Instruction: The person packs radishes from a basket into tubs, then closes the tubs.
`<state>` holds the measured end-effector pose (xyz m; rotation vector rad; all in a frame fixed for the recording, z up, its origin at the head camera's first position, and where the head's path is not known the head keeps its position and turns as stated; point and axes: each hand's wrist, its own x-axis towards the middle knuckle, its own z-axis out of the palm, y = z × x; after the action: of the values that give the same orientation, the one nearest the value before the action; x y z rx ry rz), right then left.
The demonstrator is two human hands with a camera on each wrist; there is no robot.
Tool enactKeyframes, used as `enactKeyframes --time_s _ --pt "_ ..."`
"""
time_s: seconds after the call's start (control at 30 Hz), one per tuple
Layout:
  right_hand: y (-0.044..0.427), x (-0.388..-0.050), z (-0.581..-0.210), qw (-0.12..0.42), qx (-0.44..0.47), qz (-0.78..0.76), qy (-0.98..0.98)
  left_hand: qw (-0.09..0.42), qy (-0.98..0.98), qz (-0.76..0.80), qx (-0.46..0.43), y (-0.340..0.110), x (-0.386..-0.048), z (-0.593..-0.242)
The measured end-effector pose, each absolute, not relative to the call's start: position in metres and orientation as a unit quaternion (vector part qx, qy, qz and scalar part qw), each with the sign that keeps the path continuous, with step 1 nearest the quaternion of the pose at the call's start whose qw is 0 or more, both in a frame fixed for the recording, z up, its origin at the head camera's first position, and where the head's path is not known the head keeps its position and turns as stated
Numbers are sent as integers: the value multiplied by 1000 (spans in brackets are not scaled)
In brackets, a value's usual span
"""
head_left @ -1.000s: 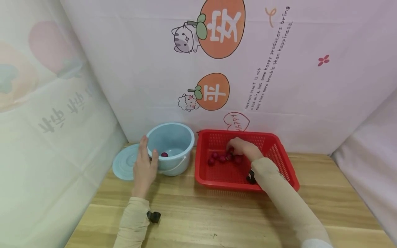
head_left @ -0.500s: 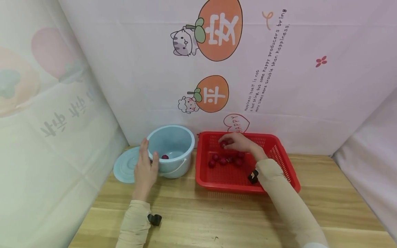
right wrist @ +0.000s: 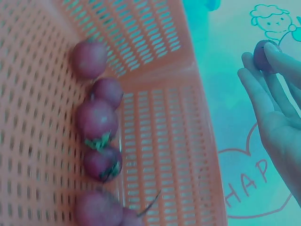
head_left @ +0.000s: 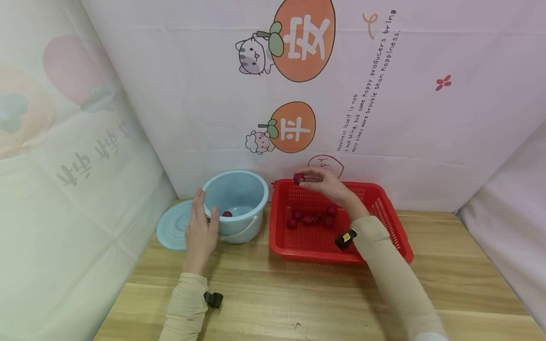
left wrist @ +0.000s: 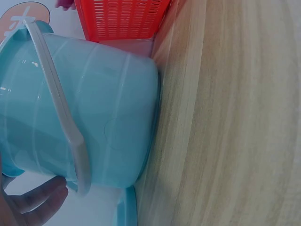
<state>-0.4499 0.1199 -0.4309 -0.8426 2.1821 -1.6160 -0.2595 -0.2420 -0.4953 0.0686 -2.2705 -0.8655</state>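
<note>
Fingers of the right hand (head_left: 332, 186) pinch a dark-red fruit (head_left: 299, 179) clear of the red basket (head_left: 315, 256); the left hand (head_left: 199, 239), fingers straight, flanks the blue bucket (head_left: 236, 226), apparently steadying it.

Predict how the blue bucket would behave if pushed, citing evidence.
The bucket probably holds its shape, since it looks like moulded plastic. It likely slides easily, with one round red item visible inside. Its lowered handle may swing.

Red basket (head_left: 313, 239), light-blue bucket (head_left: 228, 189)
</note>
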Motion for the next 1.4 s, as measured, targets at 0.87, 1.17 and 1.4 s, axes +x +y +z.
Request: enactKeyframes --time_s 0.87,1.17,1.4 --pt "53 -431 -426 186 -332 -608 696 341 -879 -332 30 -244 -260 -497" --pt "41 -427 -424 192 -345 -595 700 342 -879 -332 26 -244 -261 -497" --pt "29 -427 -424 189 -358 -596 693 338 -878 -337 25 -243 -260 -496"
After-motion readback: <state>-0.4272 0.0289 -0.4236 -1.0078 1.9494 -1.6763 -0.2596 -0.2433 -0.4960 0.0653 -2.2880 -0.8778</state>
